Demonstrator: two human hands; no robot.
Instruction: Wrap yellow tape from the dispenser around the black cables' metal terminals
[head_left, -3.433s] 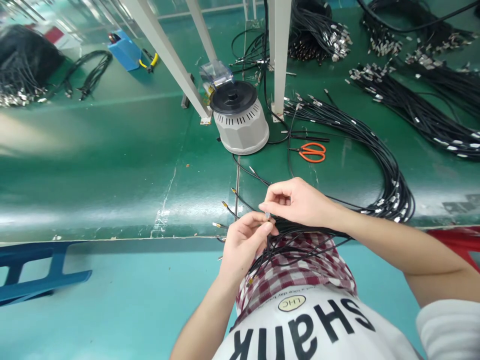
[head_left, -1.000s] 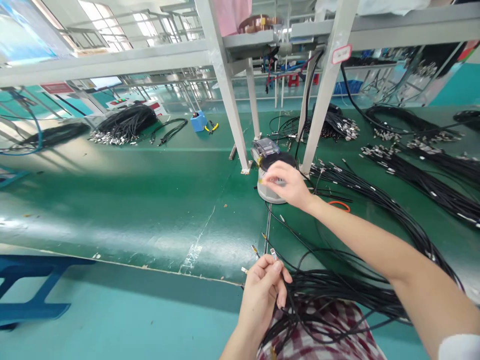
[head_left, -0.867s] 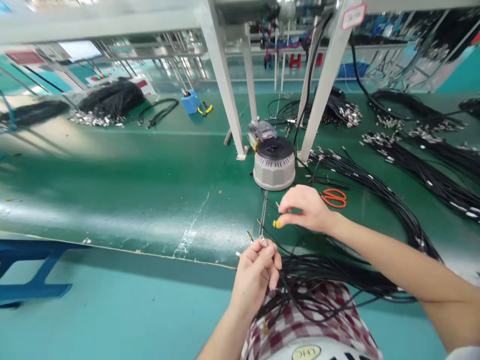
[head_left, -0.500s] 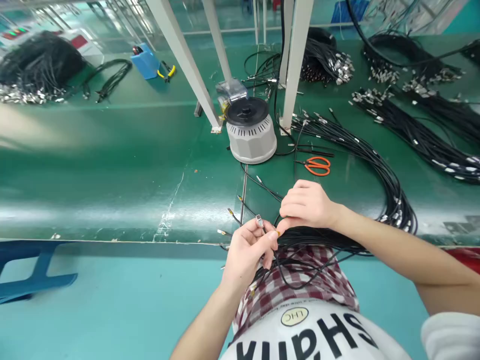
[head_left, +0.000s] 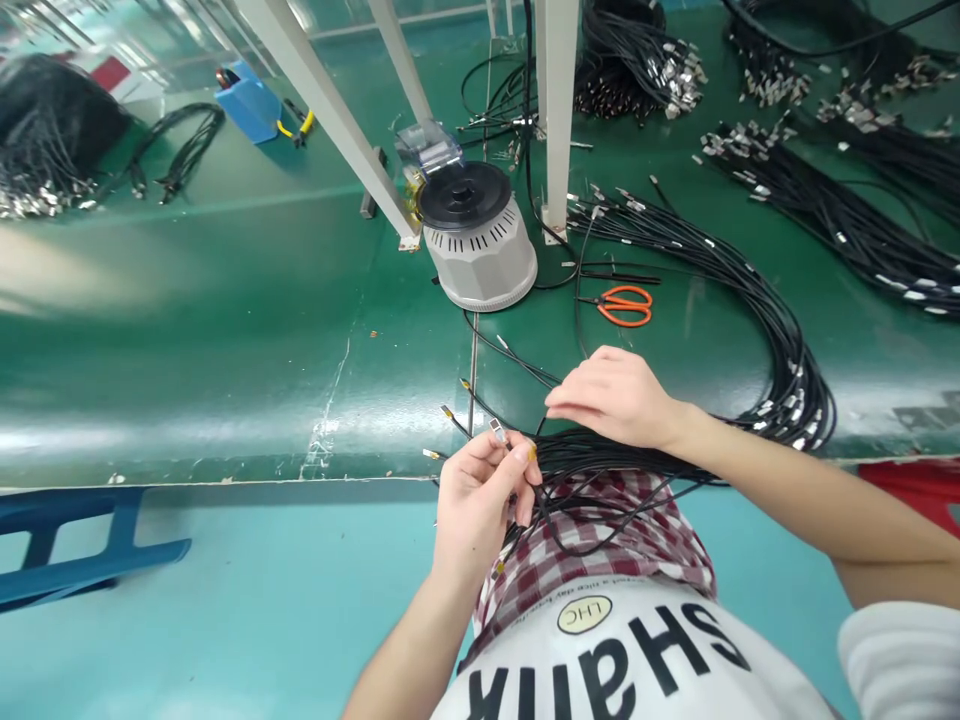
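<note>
My left hand pinches a black cable just below its silver metal connector, which points up and away from me. A small piece of yellow tape shows at the left thumb tip, beside the cable. Up and to the right, my right hand hovers apart from the left one, its fingers stretched out toward the left and nothing visible in them. Below it, a bundle of black cables runs along the table edge and over my lap. Several cable ends with yellow tape stick out left of the bundle.
A round grey tape dispenser with a black top stands on the green table. Orange-handled scissors lie to its right. White posts rise behind. More cable bundles lie right; a blue stool is at left.
My right hand has come away from the cable and tape at my left fingertips. The left hand keeps its pinch. The whole view has shifted somewhat.
</note>
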